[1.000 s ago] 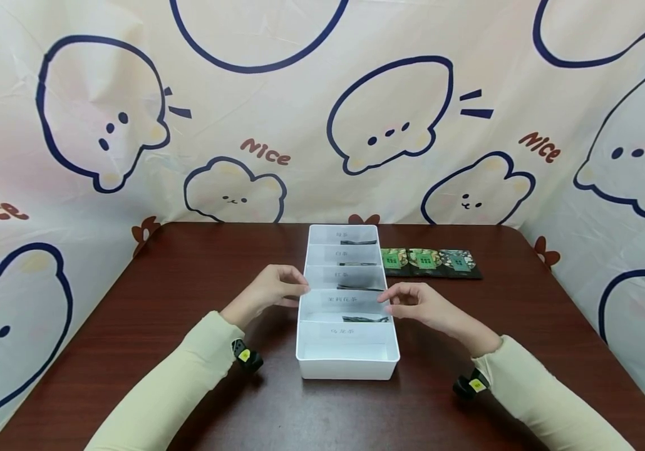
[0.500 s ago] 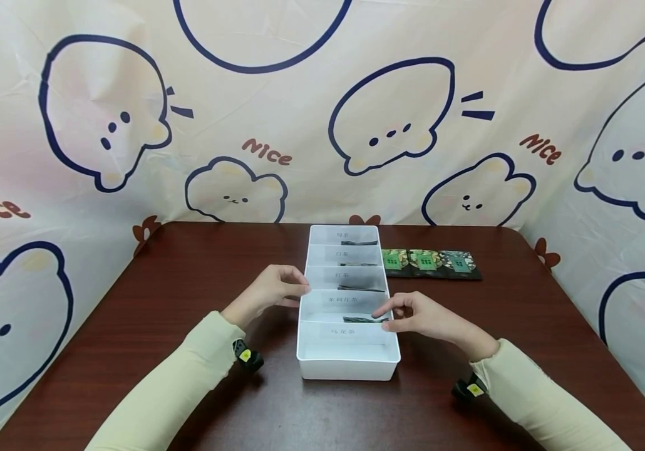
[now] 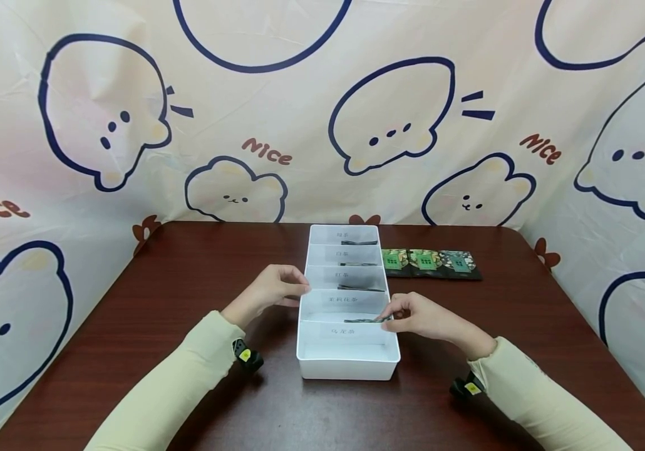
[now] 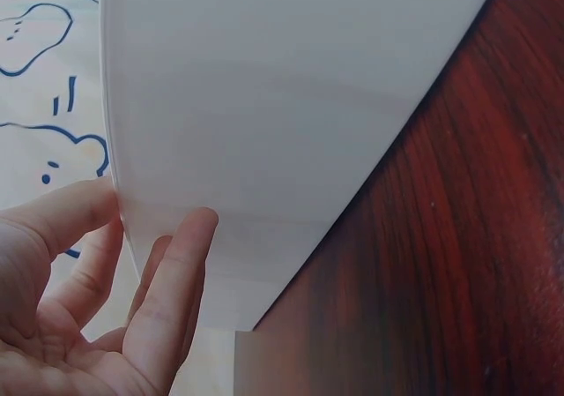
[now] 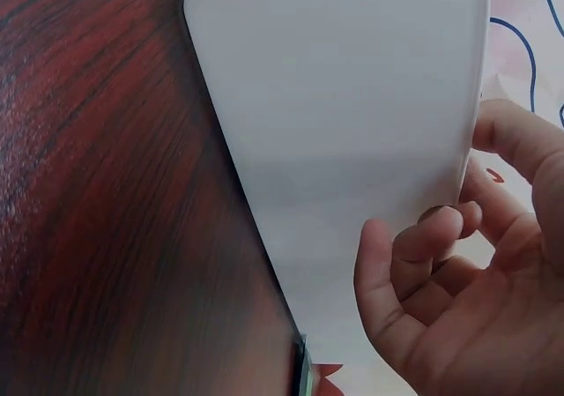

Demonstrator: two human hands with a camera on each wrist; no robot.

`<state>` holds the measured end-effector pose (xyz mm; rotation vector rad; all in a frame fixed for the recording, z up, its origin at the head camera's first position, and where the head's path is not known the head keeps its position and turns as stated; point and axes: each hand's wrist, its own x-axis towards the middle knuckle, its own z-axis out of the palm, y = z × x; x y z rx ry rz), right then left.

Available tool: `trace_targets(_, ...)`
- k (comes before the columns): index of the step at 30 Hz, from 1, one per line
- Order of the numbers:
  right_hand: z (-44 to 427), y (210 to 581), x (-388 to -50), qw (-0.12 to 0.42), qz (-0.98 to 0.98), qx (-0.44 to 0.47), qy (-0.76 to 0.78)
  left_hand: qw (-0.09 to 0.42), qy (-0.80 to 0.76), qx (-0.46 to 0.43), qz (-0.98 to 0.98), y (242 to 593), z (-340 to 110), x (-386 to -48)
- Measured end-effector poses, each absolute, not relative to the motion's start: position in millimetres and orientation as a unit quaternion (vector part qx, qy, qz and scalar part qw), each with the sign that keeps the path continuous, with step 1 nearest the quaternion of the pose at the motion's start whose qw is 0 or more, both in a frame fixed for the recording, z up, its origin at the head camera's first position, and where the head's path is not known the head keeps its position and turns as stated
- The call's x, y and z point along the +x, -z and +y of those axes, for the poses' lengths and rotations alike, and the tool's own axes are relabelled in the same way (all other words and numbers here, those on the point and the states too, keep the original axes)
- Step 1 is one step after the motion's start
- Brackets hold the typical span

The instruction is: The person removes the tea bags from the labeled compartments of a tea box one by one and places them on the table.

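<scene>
Found white box (image 3: 348,369) pinched at rim by left hand (image 3: 270,288), presumably for steadiness, and right hand (image 3: 425,316) at packet (image 3: 361,321), presumably for straightening, with pinch there unclear.

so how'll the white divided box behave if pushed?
The white divided box probably slides rather than tips: it's long, low and flat on the table. Likely light for its size: it looks thin-walled. Probably stiff: crosswise dividers brace it.
</scene>
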<state>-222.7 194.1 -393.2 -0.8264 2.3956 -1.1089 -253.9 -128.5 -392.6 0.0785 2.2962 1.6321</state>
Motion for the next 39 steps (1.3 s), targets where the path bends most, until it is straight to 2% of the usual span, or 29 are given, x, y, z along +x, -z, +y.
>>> trace_targets(13,189.5,385.4,-219.7,0.109,0.878,-0.262,0.385,0.159,-0.571,0.027,0.805,394.1,-129.4,-255.9)
trace_targets(26,193.8,361.8,-220.1,0.088,0.819,-0.239,0.514,0.161,-0.576,0.029,0.801,395.0,-129.6,-255.7)
trace_targets(39,214.3,336.9,-239.8,-0.043,0.729,-0.201,0.653,0.161,-0.572,0.026,0.804,393.3,-128.4,-253.5)
